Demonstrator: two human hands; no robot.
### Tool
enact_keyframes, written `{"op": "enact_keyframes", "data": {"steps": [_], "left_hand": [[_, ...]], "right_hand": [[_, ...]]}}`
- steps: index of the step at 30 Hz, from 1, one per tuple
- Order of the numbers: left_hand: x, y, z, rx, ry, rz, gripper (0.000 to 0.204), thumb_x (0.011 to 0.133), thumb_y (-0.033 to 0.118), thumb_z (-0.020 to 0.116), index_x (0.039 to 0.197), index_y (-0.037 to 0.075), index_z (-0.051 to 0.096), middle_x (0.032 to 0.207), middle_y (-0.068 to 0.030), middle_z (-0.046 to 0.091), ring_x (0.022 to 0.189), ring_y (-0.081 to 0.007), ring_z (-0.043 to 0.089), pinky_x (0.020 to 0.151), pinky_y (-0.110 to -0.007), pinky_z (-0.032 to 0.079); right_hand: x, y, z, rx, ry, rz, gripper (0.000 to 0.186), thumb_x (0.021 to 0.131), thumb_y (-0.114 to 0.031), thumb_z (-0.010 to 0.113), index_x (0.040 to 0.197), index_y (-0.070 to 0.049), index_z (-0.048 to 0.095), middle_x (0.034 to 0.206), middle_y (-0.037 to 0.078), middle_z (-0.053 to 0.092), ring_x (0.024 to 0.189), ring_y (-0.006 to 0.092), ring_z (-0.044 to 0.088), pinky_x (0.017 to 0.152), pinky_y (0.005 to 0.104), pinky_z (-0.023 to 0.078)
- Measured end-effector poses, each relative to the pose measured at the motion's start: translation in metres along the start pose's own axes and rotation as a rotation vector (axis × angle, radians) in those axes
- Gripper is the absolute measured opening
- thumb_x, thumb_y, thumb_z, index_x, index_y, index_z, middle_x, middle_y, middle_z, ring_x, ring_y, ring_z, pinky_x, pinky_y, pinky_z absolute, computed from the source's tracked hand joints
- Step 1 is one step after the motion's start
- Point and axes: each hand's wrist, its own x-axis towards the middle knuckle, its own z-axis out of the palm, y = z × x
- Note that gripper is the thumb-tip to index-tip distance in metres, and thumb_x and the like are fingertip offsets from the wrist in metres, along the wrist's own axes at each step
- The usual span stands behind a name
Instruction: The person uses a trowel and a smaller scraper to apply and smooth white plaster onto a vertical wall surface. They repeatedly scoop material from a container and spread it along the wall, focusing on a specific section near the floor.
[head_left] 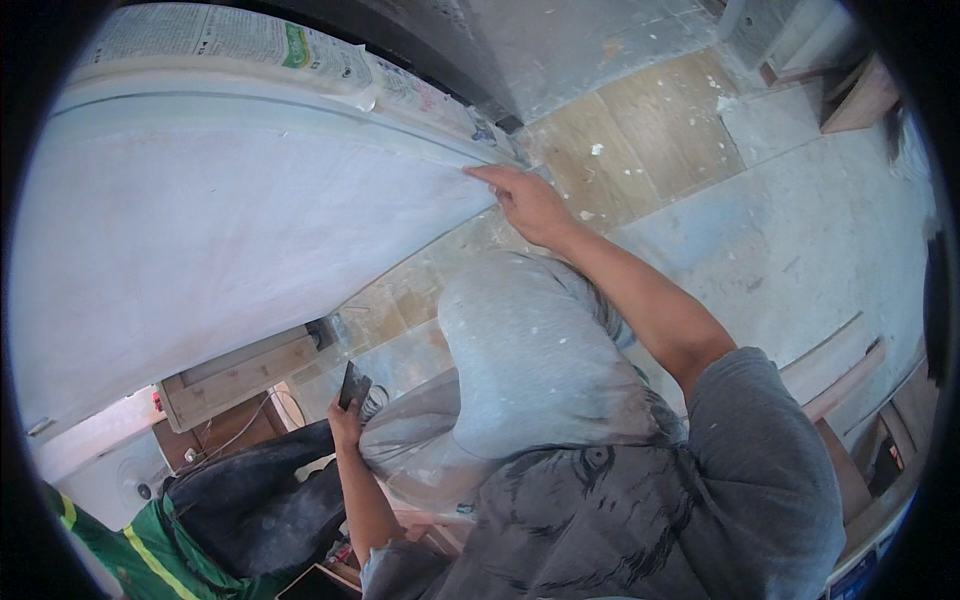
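Note:
A large white-coated panel (230,240) stands along the left, with taped newspaper (220,40) along its top edge. My right hand (510,200) reaches to the panel's far end, fingertips at the edge, index finger stretched out and nothing held. Low at centre-left, my left hand (346,420) grips a dark flat blade tool (352,385), probably a scraper, beside my dusty grey-clad leg. A coiled or ridged pale object (374,403) sits just behind that hand, too small to make out.
Dusty tiles (640,130) and pale flooring (760,250) stretch rightward, with boards (845,370) along the right. At lower left are a wooden frame (230,375), a cable (250,420), a white fan-like object (137,485) and dark and green clothing (160,550); whether worn, I cannot tell.

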Motion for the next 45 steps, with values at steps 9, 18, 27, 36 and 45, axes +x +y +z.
{"op": "enact_keyframes", "data": {"steps": [9,18,27,36,45], "left_hand": [[-0.003,0.009,0.004,-0.037,0.034,0.032,0.037,0.088,-0.006,0.055,0.124,-0.008,0.067,0.111,-0.0127,0.075,0.103,-0.0197,0.069,0.095,-0.033,0.05],[0.0,0.025,0.007,0.124,0.013,0.089,0.038,0.089,-0.001,0.057,0.125,-0.006,0.067,0.109,-0.0146,0.075,0.102,-0.0212,0.07,0.093,-0.033,0.051],[0.007,-0.003,-0.001,0.081,0.045,-0.003,0.037,0.088,-0.003,0.057,0.123,-0.006,0.067,0.107,-0.016,0.075,0.101,-0.0219,0.07,0.094,-0.034,0.05],[0.009,-0.015,-0.003,0.003,0.031,0.026,0.035,0.089,-0.003,0.057,0.122,-0.007,0.067,0.105,-0.0154,0.075,0.1,-0.0235,0.07,0.094,-0.035,0.051],[0.004,0.01,0.003,0.077,0.011,0.029,0.035,0.089,-0.004,0.058,0.123,-0.006,0.067,0.107,-0.0152,0.075,0.102,-0.0218,0.07,0.095,-0.034,0.05]], "right_hand": [[0.041,-0.024,0.003,-0.085,0.091,-0.084,0.04,0.099,-0.006,0.052,0.137,-0.01,0.063,0.135,0.016,0.064,0.121,0.0383,0.061,0.102,0.0463,0.049],[0.014,-0.029,0.0,-0.077,0.008,-0.068,0.042,0.098,-0.003,0.054,0.139,-0.01,0.062,0.136,0.015,0.064,0.123,0.0362,0.06,0.105,0.0443,0.048],[0.024,0.0,-0.013,-0.06,0.001,0.038,0.04,0.099,-0.003,0.053,0.136,-0.011,0.064,0.137,0.016,0.064,0.123,0.0374,0.06,0.106,0.0443,0.047],[0.035,0.015,0.01,-0.1,0.053,-0.016,0.04,0.098,-0.006,0.053,0.137,-0.012,0.064,0.135,0.014,0.064,0.123,0.0367,0.06,0.103,0.046,0.049],[0.018,0.016,0.017,-0.029,0.036,-0.079,0.05,0.094,0.0,0.057,0.143,-0.008,0.057,0.141,0.016,0.059,0.125,0.0374,0.058,0.107,0.0436,0.047]]}}
